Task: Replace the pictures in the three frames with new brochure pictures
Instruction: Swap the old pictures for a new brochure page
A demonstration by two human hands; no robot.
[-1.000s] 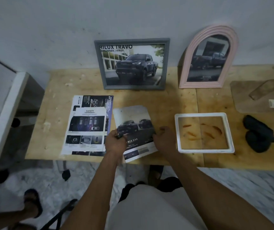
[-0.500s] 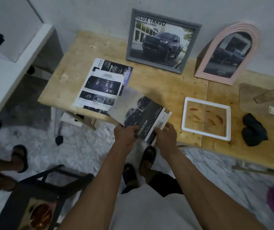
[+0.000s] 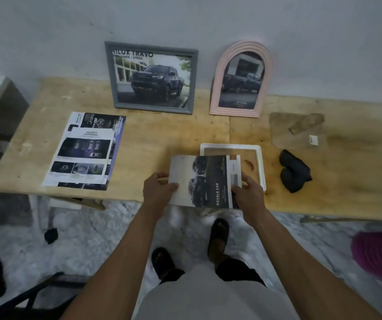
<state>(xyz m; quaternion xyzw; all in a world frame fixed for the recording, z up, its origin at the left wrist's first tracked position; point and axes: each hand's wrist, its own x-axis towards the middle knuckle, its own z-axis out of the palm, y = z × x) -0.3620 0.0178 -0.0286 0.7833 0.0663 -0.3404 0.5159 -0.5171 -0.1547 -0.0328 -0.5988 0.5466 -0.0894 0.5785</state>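
Now the glossy truck brochure page, off to the left half a second ago, overlaps the left half of the empty white rectangular frame flat on the plywood table. Left hand and right hand pinch its side edges. Judged: fitting the third frame begins; the grey frame and pink arched frame already hold pictures.

Bare bench runs between the brochure pages on the left and the white frame on the right, wide enough for a hand to pass toward the wall. At the back, the grey frame and the pink arched frame lean against the wall, with a narrow gap between them. Right of the white frame lie a black cloth and a brown backing board; beyond them the wood is bare.
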